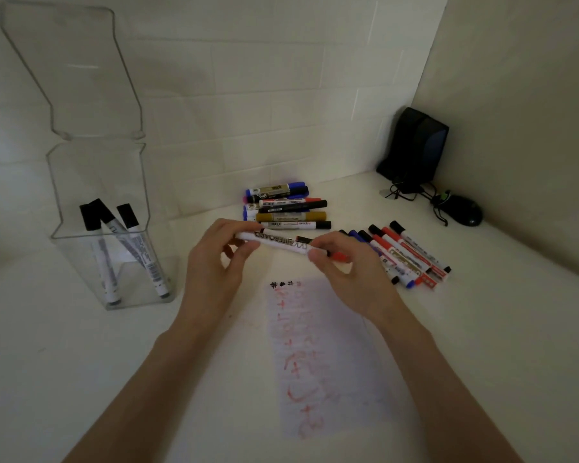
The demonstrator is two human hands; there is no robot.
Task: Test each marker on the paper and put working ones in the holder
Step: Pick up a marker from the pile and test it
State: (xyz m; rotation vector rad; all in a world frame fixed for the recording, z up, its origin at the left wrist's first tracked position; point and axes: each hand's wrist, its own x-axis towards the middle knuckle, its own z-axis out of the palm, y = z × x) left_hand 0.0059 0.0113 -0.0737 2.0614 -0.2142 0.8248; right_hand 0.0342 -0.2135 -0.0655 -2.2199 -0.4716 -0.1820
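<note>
Marker [283, 243]: held level above paper [325, 355], left hand [214, 262] gripping barrel, right hand [341, 275] pinching red cap end, likely to uncap for testing.

Dim, flat light, soft shadows, slight blur, wide-angle bending at edges

Holder [81, 208] clear glossy plastic; paper [328, 362] thin, matt.
</note>
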